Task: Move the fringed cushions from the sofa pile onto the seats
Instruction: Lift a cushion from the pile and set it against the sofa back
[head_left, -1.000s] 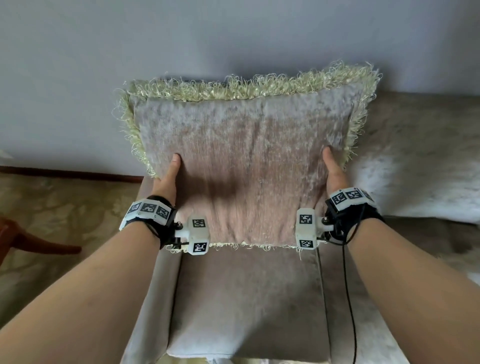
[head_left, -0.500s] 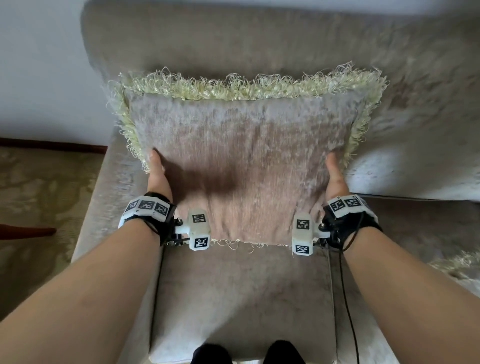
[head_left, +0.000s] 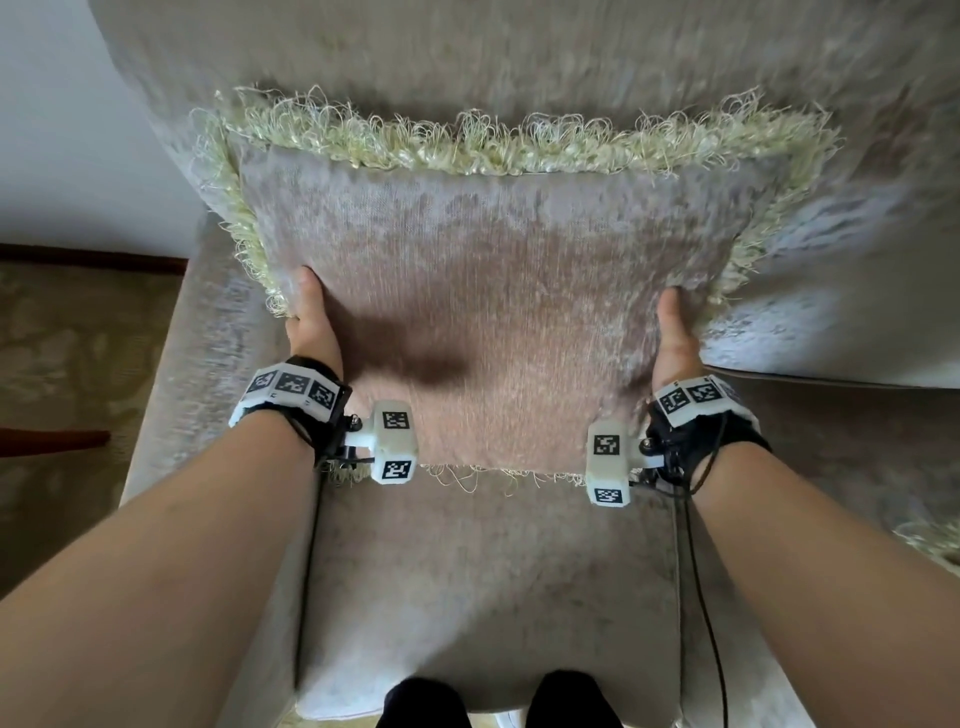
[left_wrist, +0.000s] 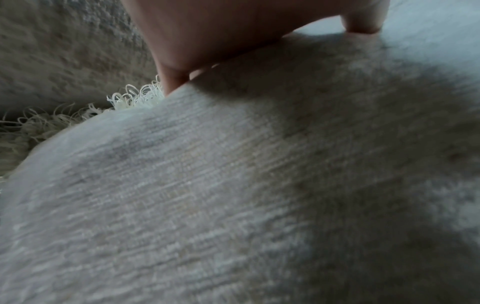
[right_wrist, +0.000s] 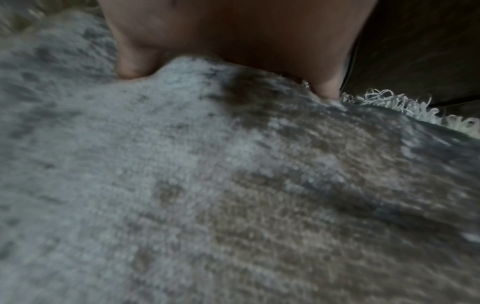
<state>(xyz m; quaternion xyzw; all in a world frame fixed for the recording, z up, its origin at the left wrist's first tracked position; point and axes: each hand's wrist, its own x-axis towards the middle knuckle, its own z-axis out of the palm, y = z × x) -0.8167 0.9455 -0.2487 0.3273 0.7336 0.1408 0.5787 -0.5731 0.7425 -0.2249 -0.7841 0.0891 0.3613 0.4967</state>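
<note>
A square beige cushion (head_left: 498, 312) with pale yellow-green fringe is held upright above the leftmost sofa seat (head_left: 488, 587), its top edge near the backrest (head_left: 467, 57). My left hand (head_left: 311, 317) grips its left edge, thumb on the front face and fingers hidden behind. My right hand (head_left: 675, 338) grips the right edge the same way. In the left wrist view the cushion (left_wrist: 233, 185) fills the frame under my left hand (left_wrist: 233, 35). The right wrist view shows the cushion (right_wrist: 207, 185) pinched by my right hand (right_wrist: 233, 47), fringe at the right.
The sofa armrest (head_left: 171, 389) runs along the left, with patterned carpet (head_left: 67, 374) and a white wall (head_left: 62, 130) beyond. A second back cushion (head_left: 841, 291) lies to the right. Fringe of another cushion (head_left: 935, 540) shows at the right edge. My feet (head_left: 498, 701) stand at the seat front.
The cushion has come down and in toward the backrest over the seat. Both hands keep the same grip on its sides. The view has tilted downward.
</note>
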